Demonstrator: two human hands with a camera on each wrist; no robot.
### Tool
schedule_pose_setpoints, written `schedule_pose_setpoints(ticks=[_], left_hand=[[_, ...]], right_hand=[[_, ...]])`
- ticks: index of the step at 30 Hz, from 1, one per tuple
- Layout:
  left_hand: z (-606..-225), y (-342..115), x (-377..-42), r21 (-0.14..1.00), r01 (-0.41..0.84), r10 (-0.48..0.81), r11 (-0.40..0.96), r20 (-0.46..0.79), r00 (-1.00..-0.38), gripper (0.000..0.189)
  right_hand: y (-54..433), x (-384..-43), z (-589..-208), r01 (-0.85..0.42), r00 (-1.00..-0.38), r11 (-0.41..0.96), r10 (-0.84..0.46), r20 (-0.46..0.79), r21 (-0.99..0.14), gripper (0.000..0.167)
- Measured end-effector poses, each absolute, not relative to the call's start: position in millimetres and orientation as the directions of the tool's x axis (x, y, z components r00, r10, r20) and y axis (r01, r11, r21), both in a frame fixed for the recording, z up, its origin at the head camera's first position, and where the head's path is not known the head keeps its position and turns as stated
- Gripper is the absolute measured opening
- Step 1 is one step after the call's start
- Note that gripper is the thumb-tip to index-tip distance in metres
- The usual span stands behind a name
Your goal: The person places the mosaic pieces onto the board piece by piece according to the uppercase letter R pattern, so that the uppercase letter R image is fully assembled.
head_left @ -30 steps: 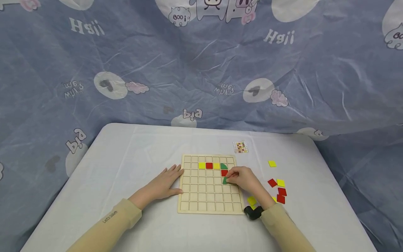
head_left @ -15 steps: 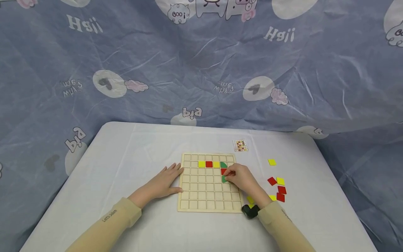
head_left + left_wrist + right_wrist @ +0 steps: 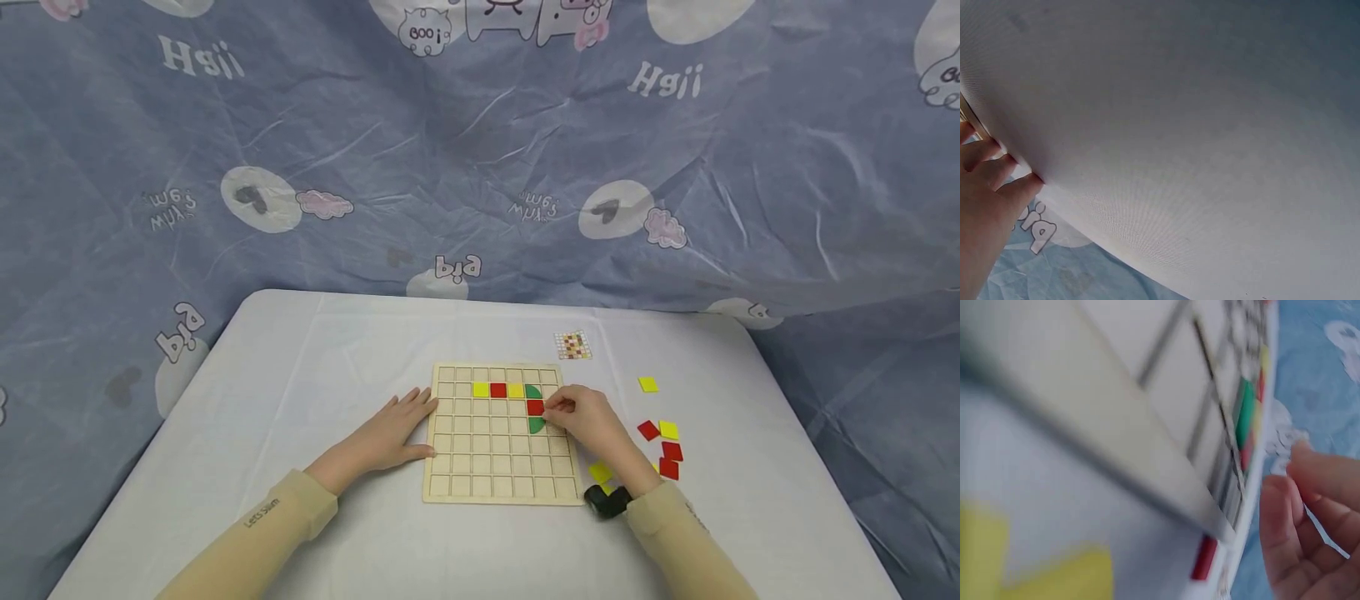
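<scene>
A pale wooden grid board (image 3: 480, 467) lies on the white table. Its second row holds a yellow square tile (image 3: 481, 390), a red one, another yellow one and a green quarter-round tile (image 3: 532, 391). Below that green tile sits a red square tile (image 3: 535, 407), then a second green quarter-round tile (image 3: 536, 425). My right hand (image 3: 585, 417) hovers at the right side of these two, thumb and index fingertips close together. In the right wrist view no tile shows between those fingertips (image 3: 1280, 484). Fingers spread, my left hand (image 3: 386, 437) rests at the board's left edge.
A small card with a coloured grid pattern (image 3: 573, 345) lies behind the board. Loose tiles lie to the right: a yellow tile (image 3: 648, 384), a red tile (image 3: 669, 469) and several others. A black device (image 3: 607, 502) sits by the right wrist. A printed blue curtain (image 3: 480, 167) hangs behind.
My right hand has drawn back slightly to the right from the lower green tile, which now shows more fully in its cell. My left hand has stayed in place.
</scene>
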State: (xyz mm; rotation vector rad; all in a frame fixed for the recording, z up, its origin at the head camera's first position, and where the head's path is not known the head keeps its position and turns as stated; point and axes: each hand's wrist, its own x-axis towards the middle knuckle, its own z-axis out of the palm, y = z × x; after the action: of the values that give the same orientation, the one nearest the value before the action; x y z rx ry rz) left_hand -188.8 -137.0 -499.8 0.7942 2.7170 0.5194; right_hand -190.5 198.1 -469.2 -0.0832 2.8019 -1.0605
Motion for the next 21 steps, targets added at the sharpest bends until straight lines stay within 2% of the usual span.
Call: schedule_pose_setpoints(ticks=[8, 21], left_hand=[[-502, -138, -189, 0.406, 0.464, 0.556, 0.787, -0.144, -0.819, 0.082], [-504, -138, -190, 0.406, 0.474, 0.566, 0.781, -0.142, -0.812, 0.083]], right_hand=[[238, -175, -461, 0.057, -0.976, 0.736, -0.103, -0.195, -0.675, 0.016], [260, -136, -479, 0.125, -0.950, 0.748, -0.100, -0.297, -0.652, 0.030]])
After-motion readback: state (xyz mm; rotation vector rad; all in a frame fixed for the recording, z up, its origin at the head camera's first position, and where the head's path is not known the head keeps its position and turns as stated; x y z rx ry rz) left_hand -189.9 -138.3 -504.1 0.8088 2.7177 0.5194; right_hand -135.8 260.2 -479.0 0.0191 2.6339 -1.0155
